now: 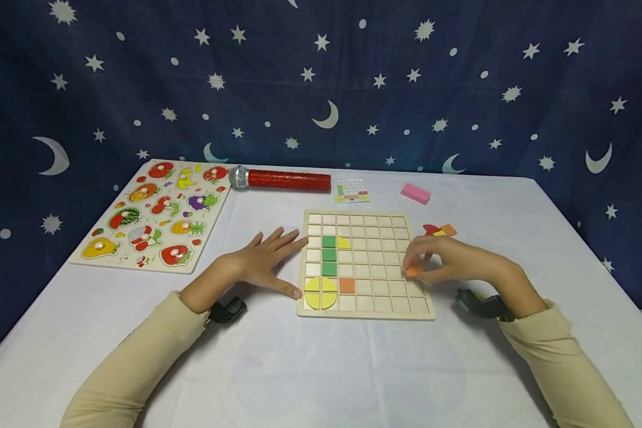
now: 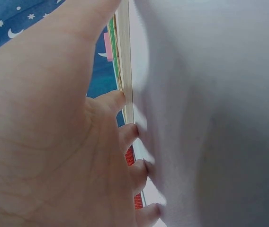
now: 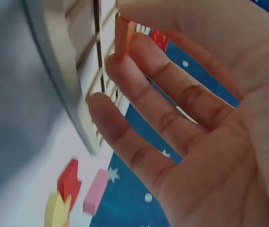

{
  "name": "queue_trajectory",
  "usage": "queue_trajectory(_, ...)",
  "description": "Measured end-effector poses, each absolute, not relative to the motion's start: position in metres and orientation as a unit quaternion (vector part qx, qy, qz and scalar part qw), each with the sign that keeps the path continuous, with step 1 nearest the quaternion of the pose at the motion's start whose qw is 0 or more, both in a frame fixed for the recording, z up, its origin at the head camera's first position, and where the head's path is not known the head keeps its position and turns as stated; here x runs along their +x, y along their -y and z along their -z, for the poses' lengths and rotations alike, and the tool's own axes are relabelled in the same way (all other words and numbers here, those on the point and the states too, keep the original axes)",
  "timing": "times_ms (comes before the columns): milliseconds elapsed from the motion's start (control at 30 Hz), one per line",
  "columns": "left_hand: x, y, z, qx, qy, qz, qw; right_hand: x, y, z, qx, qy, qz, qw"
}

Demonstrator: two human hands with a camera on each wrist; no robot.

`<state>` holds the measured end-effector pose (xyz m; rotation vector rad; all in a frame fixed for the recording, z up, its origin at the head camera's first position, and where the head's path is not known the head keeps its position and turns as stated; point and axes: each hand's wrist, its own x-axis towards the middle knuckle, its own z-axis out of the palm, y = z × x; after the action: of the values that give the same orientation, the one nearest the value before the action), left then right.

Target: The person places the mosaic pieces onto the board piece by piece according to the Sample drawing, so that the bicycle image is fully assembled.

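A wooden grid board (image 1: pixel 374 255) lies flat on the table. On its left part sit green square tiles (image 1: pixel 329 255), a yellow circle made of quarter tiles (image 1: pixel 321 293), a single yellow quarter tile (image 1: pixel 343 243) and an orange square tile (image 1: pixel 347 286). My left hand (image 1: pixel 262 260) is spread flat, with thumb and fingertips at the board's left edge; the left wrist view shows the fingers against that edge. My right hand (image 1: pixel 446 258) pinches another orange tile (image 3: pixel 124 35) between thumb and fingers, over the right side of the board.
Behind the right hand lie loose red, yellow and orange tiles (image 1: pixel 448 229). Farther back are a pink block (image 1: pixel 415 193), a small pattern card (image 1: pixel 351 190) and a red microphone (image 1: pixel 289 180). A fruit puzzle board (image 1: pixel 157 217) lies at the left. A starry cloth (image 1: pixel 321 89) hangs behind.
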<state>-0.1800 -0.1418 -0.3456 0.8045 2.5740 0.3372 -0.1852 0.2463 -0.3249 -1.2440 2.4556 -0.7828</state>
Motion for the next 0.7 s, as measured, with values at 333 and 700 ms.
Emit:
queue_trajectory(333,-0.18,0.142,0.346,0.292,-0.927,-0.116,0.206,-0.175,-0.22,0.332,-0.433,-0.853,0.24,0.166)
queue_trajectory(700,-0.181,0.142,0.347,0.294,-0.924,-0.124,0.21,-0.159,-0.194,0.331,-0.456,-0.852,0.213,0.143)
